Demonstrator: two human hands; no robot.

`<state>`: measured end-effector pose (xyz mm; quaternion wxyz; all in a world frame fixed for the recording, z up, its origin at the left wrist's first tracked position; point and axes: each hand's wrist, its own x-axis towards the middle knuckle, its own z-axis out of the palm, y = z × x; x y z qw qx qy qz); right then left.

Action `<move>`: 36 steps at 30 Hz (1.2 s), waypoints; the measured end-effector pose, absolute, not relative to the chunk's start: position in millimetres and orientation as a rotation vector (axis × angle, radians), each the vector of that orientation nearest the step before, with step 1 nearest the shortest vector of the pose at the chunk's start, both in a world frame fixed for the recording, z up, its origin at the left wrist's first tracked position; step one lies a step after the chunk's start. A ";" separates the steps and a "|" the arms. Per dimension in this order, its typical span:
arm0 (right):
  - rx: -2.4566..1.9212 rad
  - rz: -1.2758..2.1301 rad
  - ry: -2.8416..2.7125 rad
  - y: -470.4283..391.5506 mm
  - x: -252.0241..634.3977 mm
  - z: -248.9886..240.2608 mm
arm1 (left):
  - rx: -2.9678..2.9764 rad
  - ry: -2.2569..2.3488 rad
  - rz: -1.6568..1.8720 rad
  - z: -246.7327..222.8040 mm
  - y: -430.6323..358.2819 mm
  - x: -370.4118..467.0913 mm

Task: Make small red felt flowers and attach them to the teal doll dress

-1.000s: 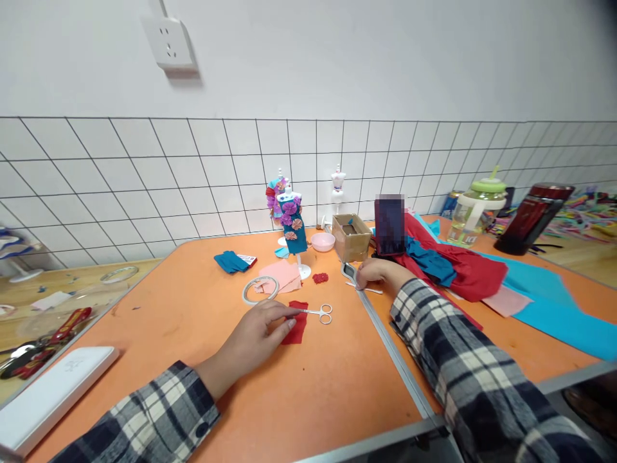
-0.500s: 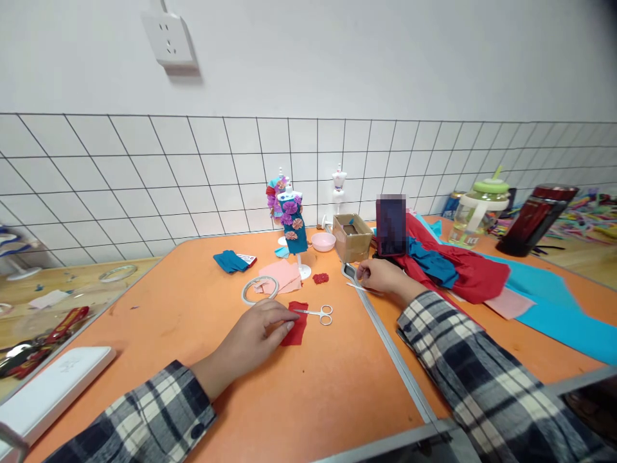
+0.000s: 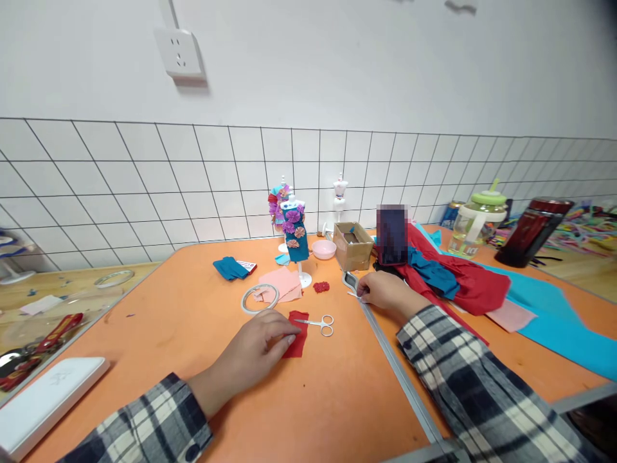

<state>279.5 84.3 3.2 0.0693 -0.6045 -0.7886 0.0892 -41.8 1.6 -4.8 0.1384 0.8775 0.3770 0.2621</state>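
My left hand (image 3: 255,344) rests low over the table, thumb and forefinger pinched together at the left edge of a small red cloth (image 3: 299,346). A pair of small silver scissors (image 3: 319,323) lies with its tips over that cloth and its finger loops to the right. Farther right, my right hand (image 3: 388,292) has its fingertips closed at a thin white strip (image 3: 353,294), mostly covered by the fingers. Just beyond the fingertips lies a small grey object (image 3: 349,280), its kind unclear. Left of the cloth is a ring-shaped roll of tape (image 3: 244,302).
Pink cloth pieces (image 3: 284,283) and a red beaded bit (image 3: 321,287) lie ahead. Behind them stand a dressed mini mannequin (image 3: 295,238), a pink bowl (image 3: 324,249), a cardboard box (image 3: 354,251) and a phone (image 3: 393,238). Red fabric (image 3: 482,283), a bottle and a dark flask (image 3: 535,235) are right.
My right hand has come slightly toward me and over the white strip, covering its right part. My left hand keeps its place at the red cloth. The camera has tilted up a little.
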 end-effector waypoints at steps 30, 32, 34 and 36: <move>-1.735 -0.078 -2.517 73.9 270.9 4.3 | 2.575 1.094 0.716 -5.2 0.7 -40.8; -1.731 -0.073 -2.536 73.5 272.0 4.4 | 2.585 1.089 0.705 -6.4 1.2 -41.1; -1.725 -0.069 -2.547 73.2 273.2 4.3 | 2.596 1.082 0.691 -7.6 1.7 -41.7; -1.726 -0.075 -2.536 73.2 273.8 3.9 | 2.603 1.080 0.682 -8.1 1.6 -42.2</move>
